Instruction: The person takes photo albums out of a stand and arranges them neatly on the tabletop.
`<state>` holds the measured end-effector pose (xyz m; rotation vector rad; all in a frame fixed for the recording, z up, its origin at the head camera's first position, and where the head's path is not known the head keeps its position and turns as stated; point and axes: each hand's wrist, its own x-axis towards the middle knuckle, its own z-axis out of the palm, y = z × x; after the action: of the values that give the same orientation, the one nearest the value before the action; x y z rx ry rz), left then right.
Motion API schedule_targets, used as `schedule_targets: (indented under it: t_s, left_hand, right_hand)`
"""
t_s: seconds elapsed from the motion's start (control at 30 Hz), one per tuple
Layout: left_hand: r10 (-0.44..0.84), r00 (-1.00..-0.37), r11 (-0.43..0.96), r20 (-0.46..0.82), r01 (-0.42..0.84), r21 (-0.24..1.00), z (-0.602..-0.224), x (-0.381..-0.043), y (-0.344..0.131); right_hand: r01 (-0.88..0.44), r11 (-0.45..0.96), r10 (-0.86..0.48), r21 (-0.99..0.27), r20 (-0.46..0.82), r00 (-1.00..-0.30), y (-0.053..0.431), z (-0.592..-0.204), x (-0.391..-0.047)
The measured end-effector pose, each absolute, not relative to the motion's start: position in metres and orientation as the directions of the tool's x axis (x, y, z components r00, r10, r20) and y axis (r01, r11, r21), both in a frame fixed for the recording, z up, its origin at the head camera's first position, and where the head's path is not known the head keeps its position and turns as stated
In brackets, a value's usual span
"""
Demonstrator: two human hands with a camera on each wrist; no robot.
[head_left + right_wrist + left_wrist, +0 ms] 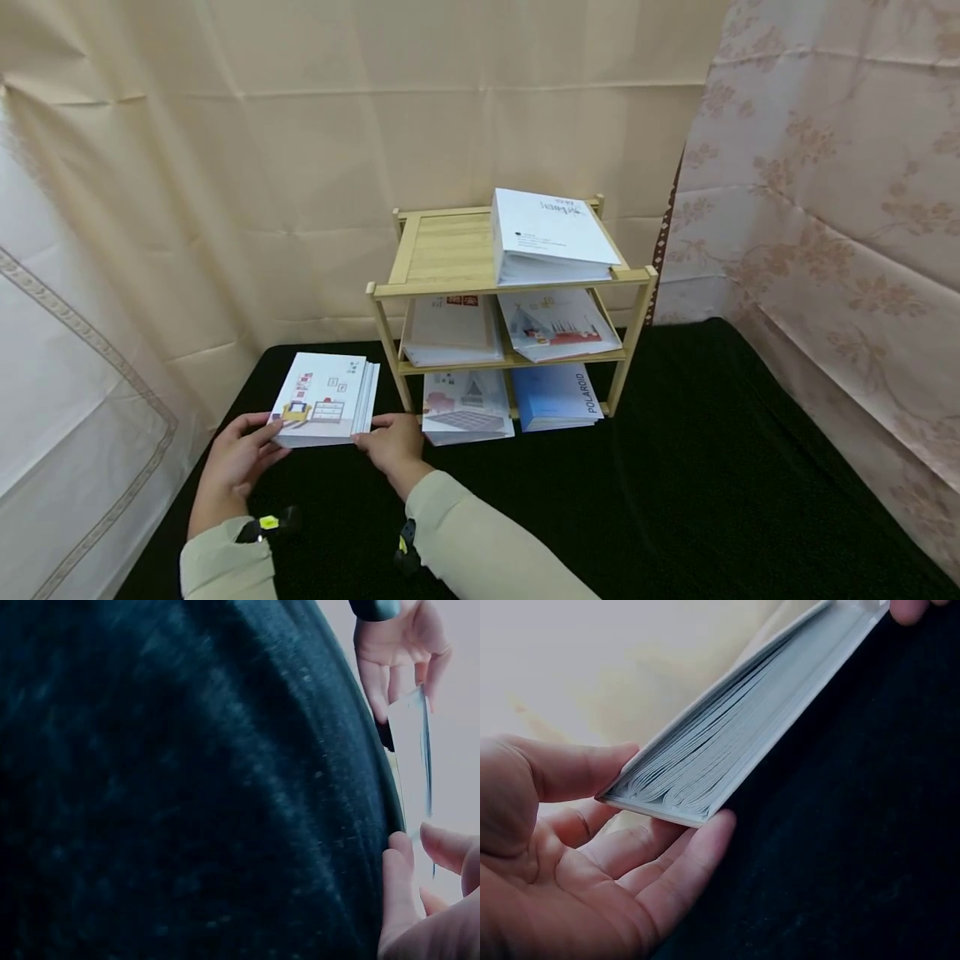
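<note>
Album [318, 398] pinched in both my hands, left of the rack [450, 250].
My left hand [236, 464] has its near left corner – thumb against the cover edge, fingers underneath. My right hand [398, 443] pinches the near right corner, thumb opposite fingers. Album is over the left part of the black cloth [712, 475], printed side up: yellow chair, drawers, small wall pictures. Can't tell if its far edge touches the cloth. Rack is just to its right, three tiers. Top: white album [553, 229] at the right end. Middle: pale album [453, 332] left, tent album [558, 323] right. Bottom: grey album [467, 404] left, blue album [551, 396] right, marked POLAROID – both poke out the front. Beige curtain [315, 167] behind, flowered curtain [840, 208] on the right.
</note>
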<state>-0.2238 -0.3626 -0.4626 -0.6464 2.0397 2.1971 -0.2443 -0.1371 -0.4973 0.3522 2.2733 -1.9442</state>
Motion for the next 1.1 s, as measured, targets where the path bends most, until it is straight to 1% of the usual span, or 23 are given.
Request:
schedule_targets:
  t_s: [0.1, 0.23, 0.47, 0.7, 0.9, 1.1]
  left_hand:
    - [-0.238, -0.900, -0.122, -0.365, -0.346, 0.931, -0.465, -0.223, -0.365]
    - [-0.263, -0.891, -0.104, -0.369, -0.354, 0.929, -0.468, -0.222, -0.365]
    - [-0.313, -0.893, -0.045, -0.324, -0.327, 0.944, -0.472, -0.225, -0.362]
    - [-0.357, -0.879, -0.020, -0.316, -0.331, 0.943, -0.474, -0.227, -0.362]
    - [-0.375, -0.872, -0.001, -0.314, -0.339, 0.941, -0.474, -0.227, -0.361]
    - [-0.380, -0.868, 0.021, -0.319, -0.353, 0.935, -0.472, -0.227, -0.358]
  right_hand:
    - [0.218, 0.187, 0.095, -0.958, -0.204, -0.974, -0.138, -0.499, -0.243]
    - [0.211, 0.201, 0.077, -0.957, -0.200, -0.977, -0.138, -0.501, -0.242]
    - [0.165, 0.228, 0.063, -0.960, -0.154, -0.986, -0.136, -0.499, -0.241]
    - [0.180, 0.249, 0.048, -0.952, -0.174, -0.984, -0.135, -0.499, -0.242]
    - [0.156, 0.292, 0.060, -0.944, -0.145, -0.988, -0.134, -0.499, -0.241]
    - [0.150, 0.292, 0.061, -0.944, -0.138, -0.989, -0.134, -0.500, -0.242]
